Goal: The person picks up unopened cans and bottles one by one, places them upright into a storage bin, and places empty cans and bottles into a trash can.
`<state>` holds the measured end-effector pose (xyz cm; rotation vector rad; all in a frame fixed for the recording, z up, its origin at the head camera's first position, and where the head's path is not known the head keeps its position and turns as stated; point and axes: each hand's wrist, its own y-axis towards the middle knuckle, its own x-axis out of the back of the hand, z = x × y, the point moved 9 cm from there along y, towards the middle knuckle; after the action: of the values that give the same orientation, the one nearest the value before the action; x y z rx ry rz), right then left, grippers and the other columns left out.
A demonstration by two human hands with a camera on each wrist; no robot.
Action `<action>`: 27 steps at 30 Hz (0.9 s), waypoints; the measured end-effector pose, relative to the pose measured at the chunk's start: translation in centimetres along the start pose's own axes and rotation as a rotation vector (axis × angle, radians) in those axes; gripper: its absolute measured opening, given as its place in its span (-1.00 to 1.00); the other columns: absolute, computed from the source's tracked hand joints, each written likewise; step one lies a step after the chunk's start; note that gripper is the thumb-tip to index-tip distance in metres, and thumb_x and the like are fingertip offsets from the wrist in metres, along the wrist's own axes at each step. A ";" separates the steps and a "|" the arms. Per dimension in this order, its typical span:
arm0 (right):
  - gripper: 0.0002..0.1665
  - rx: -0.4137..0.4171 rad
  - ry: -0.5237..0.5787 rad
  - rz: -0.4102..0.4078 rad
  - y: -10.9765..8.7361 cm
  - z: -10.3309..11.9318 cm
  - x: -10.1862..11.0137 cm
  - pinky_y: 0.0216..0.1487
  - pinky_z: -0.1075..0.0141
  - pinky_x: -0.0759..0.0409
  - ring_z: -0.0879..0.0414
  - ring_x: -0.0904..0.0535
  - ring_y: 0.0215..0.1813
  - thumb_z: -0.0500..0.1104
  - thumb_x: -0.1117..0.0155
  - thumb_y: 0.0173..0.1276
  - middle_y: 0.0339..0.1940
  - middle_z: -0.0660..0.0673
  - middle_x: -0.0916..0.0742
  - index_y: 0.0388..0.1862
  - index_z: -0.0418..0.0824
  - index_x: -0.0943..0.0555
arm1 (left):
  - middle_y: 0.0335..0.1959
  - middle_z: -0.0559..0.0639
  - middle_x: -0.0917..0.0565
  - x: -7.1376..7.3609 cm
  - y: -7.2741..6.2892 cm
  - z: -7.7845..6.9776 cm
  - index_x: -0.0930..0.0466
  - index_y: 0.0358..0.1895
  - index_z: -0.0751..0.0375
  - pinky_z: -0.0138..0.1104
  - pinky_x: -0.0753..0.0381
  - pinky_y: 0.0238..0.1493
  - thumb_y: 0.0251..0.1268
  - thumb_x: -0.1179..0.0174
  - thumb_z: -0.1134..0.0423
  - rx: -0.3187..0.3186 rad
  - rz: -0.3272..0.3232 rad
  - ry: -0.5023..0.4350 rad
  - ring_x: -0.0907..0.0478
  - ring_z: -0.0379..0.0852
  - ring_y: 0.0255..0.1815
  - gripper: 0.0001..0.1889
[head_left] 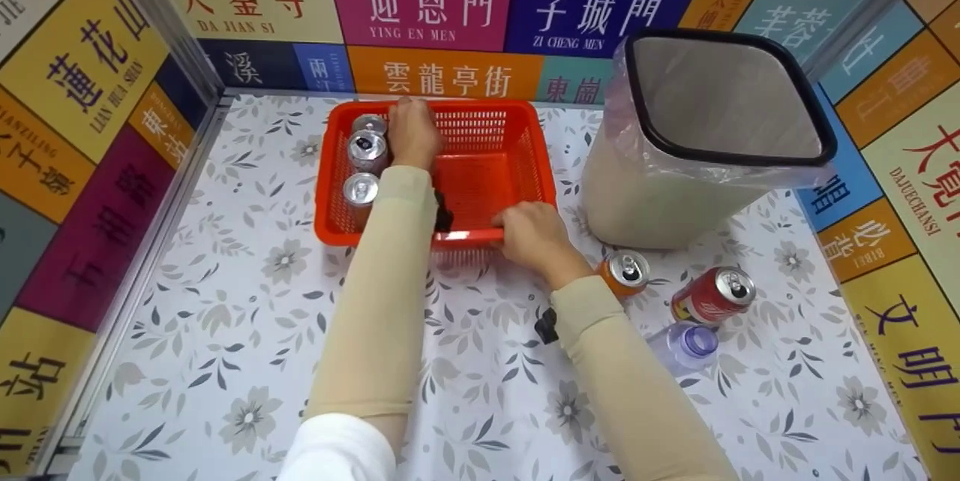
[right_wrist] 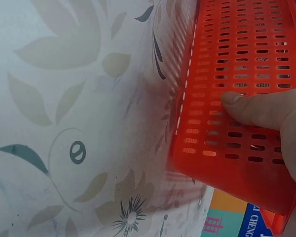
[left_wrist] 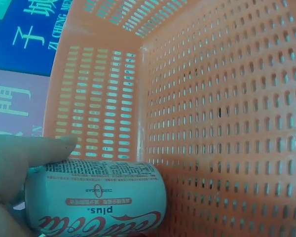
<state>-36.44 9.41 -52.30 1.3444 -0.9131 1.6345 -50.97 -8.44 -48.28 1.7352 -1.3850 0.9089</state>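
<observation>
Visibility of the left hand [head_left: 412, 134] is partial: in the head view we see only its back, over the left half of the red basket [head_left: 480, 182], with the fingertips hidden. The left wrist view shows one finger laid along a white can [left_wrist: 103, 197] marked "plus" and "zero sugar"; the rest of the grip runs off the frame edge. We record this hand as closed around one end of the can, inside the basket, near a perforated wall. From the head camera we cannot make out this can, since the hand and forearm cover that spot.

We find the right hand [head_left: 536, 237] curled over the basket's near rim toward the right corner, the thumb pressed against the outer wall in the right wrist view. Its other fingers are largely out of sight.

Three silver-topped cans [head_left: 367, 151] stand along the basket's left side; we cannot read their labels, and the left sleeve [head_left: 394, 256] overlaps the nearest. Right of the basket we note a bin [head_left: 637, 199] with a clear liner, its bottom not visible. In front of it, on the floral tabletop [head_left: 187, 361], are an orange can [head_left: 619, 275], a red can [head_left: 709, 299] and a plastic bottle [head_left: 686, 350], the bottle partly masked by the right sleeve [head_left: 637, 383].
</observation>
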 end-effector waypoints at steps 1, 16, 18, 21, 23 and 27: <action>-0.81 0.006 -0.008 0.001 0.0 0.1 0.0 0.11 -0.01 -0.61 -0.13 -0.73 -0.12 -0.15 -0.45 0.36 -0.23 -0.06 -0.86 -0.10 0.01 -0.89 | 0.12 0.26 -0.66 0.2 0.1 0.1 -0.80 -0.16 0.26 -0.03 -0.49 0.38 0.27 -0.37 0.40 -0.002 -0.012 0.005 -0.54 0.27 0.25 -0.88; -0.86 0.014 0.007 0.003 0.0 0.2 0.2 0.07 0.00 -0.59 -0.11 -0.68 -0.21 -0.16 -0.43 0.36 -0.33 -0.06 -0.82 -0.19 -0.03 -0.88 | 0.36 0.23 -0.55 0.2 0.1 -0.9 -0.61 0.37 0.21 0.00 -0.36 0.53 0.29 -0.54 0.00 -0.023 0.090 0.088 -0.42 0.22 0.39 -0.35; -0.84 0.008 0.016 0.001 0.0 0.2 0.2 0.08 0.00 -0.58 -0.11 -0.67 -0.21 -0.17 -0.42 0.36 -0.33 -0.06 -0.82 -0.17 -0.03 -0.88 | 0.35 0.22 -0.55 0.7 -0.1 -1.5 -0.61 0.34 0.19 -0.02 -0.36 0.52 0.30 -0.53 -0.01 -0.041 0.067 0.054 -0.42 0.20 0.40 -0.38; -0.81 -0.001 0.027 0.000 0.0 0.1 0.3 0.11 0.00 -0.57 -0.11 -0.67 -0.20 -0.18 -0.41 0.36 -0.30 -0.06 -0.83 -0.13 -0.03 -0.89 | 0.37 0.18 -0.54 1.4 -0.3 -2.6 -0.62 0.28 0.16 -0.05 -0.37 0.51 0.31 -0.52 -0.02 -0.070 0.044 0.017 -0.41 0.17 0.41 -0.43; -0.79 -0.003 0.035 -0.001 0.0 0.0 0.3 0.11 0.00 -0.57 -0.11 -0.67 -0.19 -0.18 -0.40 0.36 -0.28 -0.06 -0.83 -0.10 -0.03 -0.89 | 0.42 0.16 -0.52 1.7 -0.6 -3.3 -0.61 0.28 0.14 -0.07 -0.36 0.52 0.32 -0.51 -0.02 -0.084 0.042 -0.007 -0.39 0.14 0.45 -0.43; -0.77 0.003 0.034 -0.006 0.0 -0.1 0.3 0.11 -0.01 -0.58 -0.13 -0.68 -0.17 -0.22 -0.38 0.34 -0.27 -0.08 -0.84 -0.11 -0.03 -0.89 | 0.45 0.11 -0.49 2.1 -1.3 -4.4 -0.61 0.29 0.10 -0.09 -0.34 0.53 0.34 -0.50 -0.03 -0.108 0.047 -0.069 -0.37 0.10 0.47 -0.45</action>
<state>-36.51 9.51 -52.04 1.3162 -0.8869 1.6497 -49.68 -5.37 -44.48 1.6730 -1.4974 0.7905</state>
